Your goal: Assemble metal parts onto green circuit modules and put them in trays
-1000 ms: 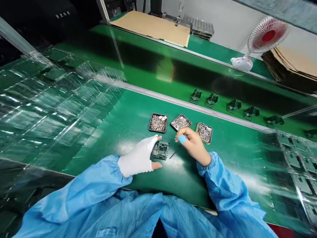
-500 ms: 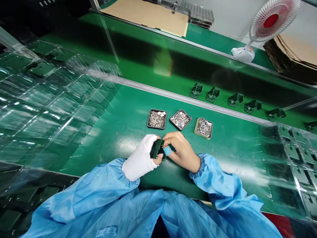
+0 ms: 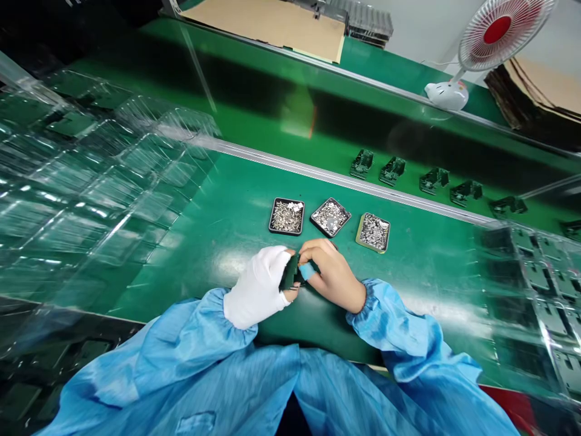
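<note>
My left hand (image 3: 261, 284), in a white glove with bare fingertips, is closed around a dark green plastic part (image 3: 289, 275). From the other side, my right hand (image 3: 333, 274), bare with a light blue wrap on one finger, pinches at the part's right edge. Whether a small piece sits between the right fingertips is hidden. Just beyond my hands stand three small square dishes full of tiny metal pieces: a left dish (image 3: 287, 233), a middle dish (image 3: 330, 218) and a yellow-edged right dish (image 3: 373, 232).
Stacked clear plastic trays (image 3: 136, 175) cover the left side; more trays with green parts (image 3: 540, 275) stand at right. Several green parts (image 3: 393, 171) line the strip behind a metal rail (image 3: 290, 171). A white fan (image 3: 447, 95) and cardboard (image 3: 267, 24) rest on the upper shelf.
The green part has turned slightly in my left hand, so less of its inside shows. My right fingers stay at its edge. The view has shifted a little.
</note>
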{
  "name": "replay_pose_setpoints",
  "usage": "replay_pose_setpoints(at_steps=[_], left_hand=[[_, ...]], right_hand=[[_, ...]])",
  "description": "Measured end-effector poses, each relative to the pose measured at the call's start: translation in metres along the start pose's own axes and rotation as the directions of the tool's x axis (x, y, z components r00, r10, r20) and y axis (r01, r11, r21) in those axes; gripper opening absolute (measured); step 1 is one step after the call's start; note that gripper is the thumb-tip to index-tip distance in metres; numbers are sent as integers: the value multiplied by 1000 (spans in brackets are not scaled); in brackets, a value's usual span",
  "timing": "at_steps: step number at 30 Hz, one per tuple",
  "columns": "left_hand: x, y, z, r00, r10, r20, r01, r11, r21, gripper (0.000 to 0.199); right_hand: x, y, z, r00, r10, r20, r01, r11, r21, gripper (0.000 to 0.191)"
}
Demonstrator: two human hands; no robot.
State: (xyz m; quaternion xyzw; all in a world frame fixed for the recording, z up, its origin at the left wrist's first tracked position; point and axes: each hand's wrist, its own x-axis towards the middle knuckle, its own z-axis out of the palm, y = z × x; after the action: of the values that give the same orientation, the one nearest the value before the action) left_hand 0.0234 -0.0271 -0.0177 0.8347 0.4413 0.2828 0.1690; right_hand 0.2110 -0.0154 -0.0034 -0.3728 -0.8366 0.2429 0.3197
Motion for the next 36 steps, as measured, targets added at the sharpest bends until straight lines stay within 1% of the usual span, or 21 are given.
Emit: replay_pose_setpoints(at_steps=[1,4,5,7,9,11,15,18,20,22,24,27,29,33,35,36], left_hand=[[0,-1,-1,1000,3,11,-3,1000,-23,40],[1,-3,-2,999,-15,43,22,987,-161,42],[1,-3,-2,999,-29,44,37,980,-193,42],[2,-1,-1,998,-62,19,64,977,-204,41],[4,0,0,996,-84,-9,81,982,-171,38],[7,1,0,997,-81,-17,78,989,-123,34],[12,2,-3,999,-22,-25,21,999,-32,24],[13,4,-4,999,2,-47,3,994,108,23],[12,6,-3,998,-22,-60,35,977,210,23],[12,8,-1,997,-43,-69,61,959,277,23],[12,9,-1,998,-25,-64,43,955,295,23],[14,7,-5,999,23,-39,-12,961,275,24],[16,5,-8,999,29,-13,-25,964,265,23],[16,5,-10,999,-11,30,3,964,267,22],[13,8,-5,999,-43,19,37,960,278,22],[12,9,-1,998,-66,-5,65,957,284,23]], right_hand=[[0,0,0,1000,1,-2,-1,1000,4,14],[2,1,1,1000,9,-10,-9,1000,22,14],[2,0,2,1000,18,-17,-18,999,34,14],[2,-1,3,998,43,-41,-41,997,63,14],[2,-3,4,995,72,-70,-65,994,90,12],[0,-6,4,991,97,-88,-88,991,102,10],[-2,-12,4,989,129,-71,-122,987,101,8],[-4,-10,8,992,112,-52,-108,992,71,11],[-4,-7,13,994,88,-69,-88,996,16,12],[-4,-4,17,993,65,-95,-70,996,-49,12],[-3,-1,18,995,38,-95,-45,996,-72,11],[-2,-1,14,998,3,-59,-4,1000,-5,9],[-1,-2,10,999,13,-40,-11,999,34,9],[-1,-5,8,996,75,-39,-74,996,42,11],[-2,-5,11,994,99,-47,-99,995,12,11],[-2,-4,14,993,109,-52,-110,994,-21,12]])
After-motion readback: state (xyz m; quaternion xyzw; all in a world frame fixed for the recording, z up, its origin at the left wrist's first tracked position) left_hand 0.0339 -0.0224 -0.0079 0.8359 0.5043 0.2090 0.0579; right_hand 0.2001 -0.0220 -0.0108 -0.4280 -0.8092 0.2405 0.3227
